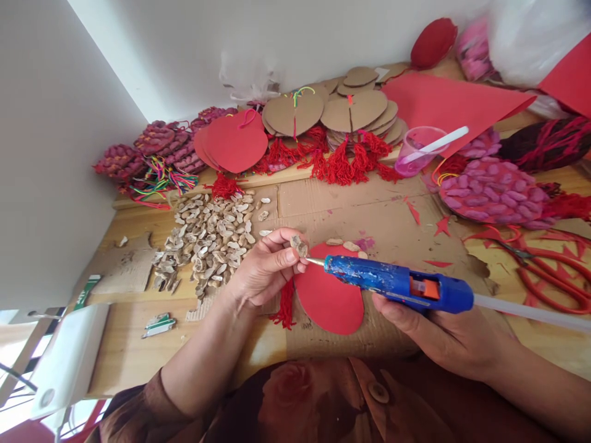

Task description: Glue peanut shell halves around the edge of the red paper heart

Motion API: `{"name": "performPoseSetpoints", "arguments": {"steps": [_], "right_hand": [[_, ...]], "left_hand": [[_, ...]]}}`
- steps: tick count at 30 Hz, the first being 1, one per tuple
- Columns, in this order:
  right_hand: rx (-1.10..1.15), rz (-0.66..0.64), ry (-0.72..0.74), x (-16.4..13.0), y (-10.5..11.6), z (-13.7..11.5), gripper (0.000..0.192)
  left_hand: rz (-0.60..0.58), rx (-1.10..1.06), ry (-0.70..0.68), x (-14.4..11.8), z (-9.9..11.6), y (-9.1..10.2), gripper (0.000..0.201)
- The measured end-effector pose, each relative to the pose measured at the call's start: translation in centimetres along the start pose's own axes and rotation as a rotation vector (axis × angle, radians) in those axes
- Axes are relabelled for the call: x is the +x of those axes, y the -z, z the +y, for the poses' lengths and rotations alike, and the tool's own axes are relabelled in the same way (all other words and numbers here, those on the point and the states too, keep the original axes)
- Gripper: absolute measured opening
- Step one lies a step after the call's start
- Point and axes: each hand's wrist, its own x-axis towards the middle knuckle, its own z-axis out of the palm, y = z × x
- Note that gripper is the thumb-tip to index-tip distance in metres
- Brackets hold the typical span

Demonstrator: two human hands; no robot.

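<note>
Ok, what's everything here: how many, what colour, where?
Glue gun: one, blue, centre
Glue stick: one, whitish, gun's back
Peanut shell: one, tan, by nozzle
Loose shells: many, tan, left
Cutouts: several, red, centre and back
Cardboard shapes: many, brown, back
Tassels: many, red, mostly back
Bumpy pieces: several, pinkish, both sides
Cup: one, pink, back right
Stick: one, white, in cup
Scissors: one pair, red handles, right
Scraps: several, red, mostly right
Large sheet: one, red, back right
Flat cardboard: some, brown, centre
Table: one, yellowish, below
Cords: several, multicoloured, back left
Boxy object: one, white, lower left
Left hand: one, bare, holding shell
Right hand: one, bare, holding gun
</note>
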Motion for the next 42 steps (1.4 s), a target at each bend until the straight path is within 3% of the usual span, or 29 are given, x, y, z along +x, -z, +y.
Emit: {"name": "performPoseSetpoints", "arguments": {"steps": [19, 42], "right_hand": [[0.0, 0.01, 0.044, 0.29, -0.15, -0.2, 0.002], [-0.086, 0.029, 0.023, -0.02, 0.11, -0.12, 0.013]], "left_hand": [[0.001, 0.018, 0.009, 0.01, -0.12, 0.06, 0.034], [0.005, 0.014, -0.011, 0.08, -0.19, 0.04, 0.032]]}}
